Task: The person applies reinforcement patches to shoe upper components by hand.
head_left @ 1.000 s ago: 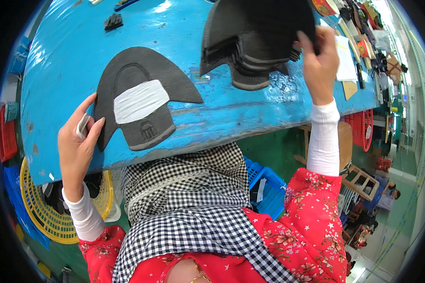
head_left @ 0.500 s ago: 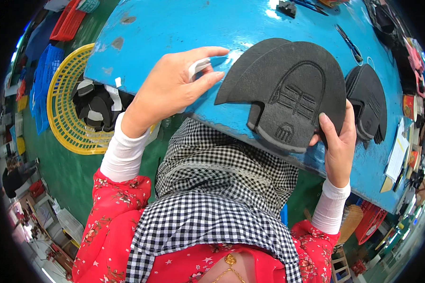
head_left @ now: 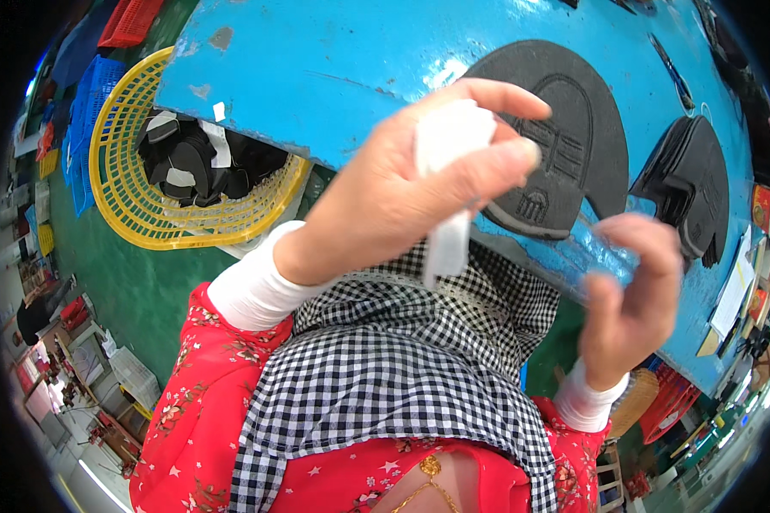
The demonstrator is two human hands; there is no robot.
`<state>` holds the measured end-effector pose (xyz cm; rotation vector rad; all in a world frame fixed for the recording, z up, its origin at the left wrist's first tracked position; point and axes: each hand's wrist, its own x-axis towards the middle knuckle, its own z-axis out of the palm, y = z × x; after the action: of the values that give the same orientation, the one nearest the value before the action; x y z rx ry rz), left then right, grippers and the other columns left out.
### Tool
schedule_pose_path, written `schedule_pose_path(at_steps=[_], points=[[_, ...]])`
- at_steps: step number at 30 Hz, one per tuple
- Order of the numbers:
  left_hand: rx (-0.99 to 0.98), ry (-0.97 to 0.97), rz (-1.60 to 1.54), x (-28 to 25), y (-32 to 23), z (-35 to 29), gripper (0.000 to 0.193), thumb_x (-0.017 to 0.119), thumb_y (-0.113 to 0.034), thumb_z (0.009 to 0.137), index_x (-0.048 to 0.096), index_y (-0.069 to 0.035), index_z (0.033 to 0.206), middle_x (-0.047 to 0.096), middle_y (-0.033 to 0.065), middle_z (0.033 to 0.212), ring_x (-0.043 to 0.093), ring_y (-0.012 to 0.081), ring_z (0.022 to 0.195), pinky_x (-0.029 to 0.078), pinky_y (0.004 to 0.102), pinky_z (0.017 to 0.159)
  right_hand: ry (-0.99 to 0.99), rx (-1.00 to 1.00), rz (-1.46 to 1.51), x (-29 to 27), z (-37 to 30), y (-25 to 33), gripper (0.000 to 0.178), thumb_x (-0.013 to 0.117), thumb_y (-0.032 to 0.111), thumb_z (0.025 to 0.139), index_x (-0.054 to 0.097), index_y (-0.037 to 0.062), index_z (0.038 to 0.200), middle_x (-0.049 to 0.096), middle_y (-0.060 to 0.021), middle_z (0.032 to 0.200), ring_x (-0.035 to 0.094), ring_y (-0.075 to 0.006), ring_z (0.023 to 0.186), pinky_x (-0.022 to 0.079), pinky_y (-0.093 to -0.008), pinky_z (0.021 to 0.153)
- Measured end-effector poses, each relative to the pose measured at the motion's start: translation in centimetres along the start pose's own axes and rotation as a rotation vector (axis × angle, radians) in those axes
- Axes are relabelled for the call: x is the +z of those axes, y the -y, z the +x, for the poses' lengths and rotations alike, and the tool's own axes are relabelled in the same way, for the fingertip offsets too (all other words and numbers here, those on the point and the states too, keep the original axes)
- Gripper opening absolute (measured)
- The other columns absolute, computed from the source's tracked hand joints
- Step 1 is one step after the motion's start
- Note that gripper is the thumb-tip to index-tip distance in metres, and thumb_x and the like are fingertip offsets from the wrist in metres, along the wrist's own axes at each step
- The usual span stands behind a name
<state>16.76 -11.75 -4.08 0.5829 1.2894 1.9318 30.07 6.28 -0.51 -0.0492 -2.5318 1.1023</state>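
My left hand point(head_left: 387, 192) is raised over the table's near edge, its curled fingers closed round a crumpled white cloth or paper point(head_left: 453, 137) whose loose end hangs below the palm. Its thumb and index finger are apart, in front of a large curved black piece point(head_left: 595, 107) that looks like a shoe upper with embossed lines. That piece lies on the blue table, partly hidden by the hand. To its near right, my right hand point(head_left: 637, 299) is blurred, with thumb and fingers apart and nothing in it. A stack of similar black pieces point(head_left: 701, 171) lies further right.
The blue table point(head_left: 316, 51) has a worn near edge. Left of it stands a yellow basket point(head_left: 115, 205) holding black and white pieces. Dark-handled scissors or snips point(head_left: 672, 73) lie at the far right, and papers point(head_left: 731, 286) sit by the right edge.
My right hand has let go of the black piece, which now lies on the table. My left hand has moved right, in front of it, and more of the white cloth or paper shows.
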Motion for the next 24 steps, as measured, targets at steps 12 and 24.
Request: schedule_pose_path(at_steps=[12, 24], points=[[-0.06, 0.013, -0.082, 3.5, 1.8, -0.6, 0.033, 0.051, -0.019, 0.094, 0.048, -0.002, 0.122, 0.048, -0.0045, 0.09, 0.044, 0.0016, 0.074, 0.039, 0.0157, 0.067, 0.148, 0.108, 0.354, 3.7, -0.9, 1.6, 0.048, 0.083, 0.013, 0.061, 0.058, -0.0003, 0.1, 0.058, -0.0113, 0.087, 0.06, -0.0204, 0.075, 0.048, -0.0264, 0.059], [-0.156, 0.068, -0.263, 2.4, 1.0, -1.8, 0.037, 0.061, -0.031, 0.087, 0.053, -0.002, 0.109, 0.057, 0.0004, 0.083, 0.048, 0.002, 0.064, 0.038, 0.0162, 0.054, -0.03, 0.483, 1.031, 2.7, -3.6, 0.5, 0.011, 0.058, 0.0, 0.087, 0.05, -0.0006, 0.095, 0.06, -0.0067, 0.087, 0.057, -0.0099, 0.08, 0.046, -0.0226, 0.071]])
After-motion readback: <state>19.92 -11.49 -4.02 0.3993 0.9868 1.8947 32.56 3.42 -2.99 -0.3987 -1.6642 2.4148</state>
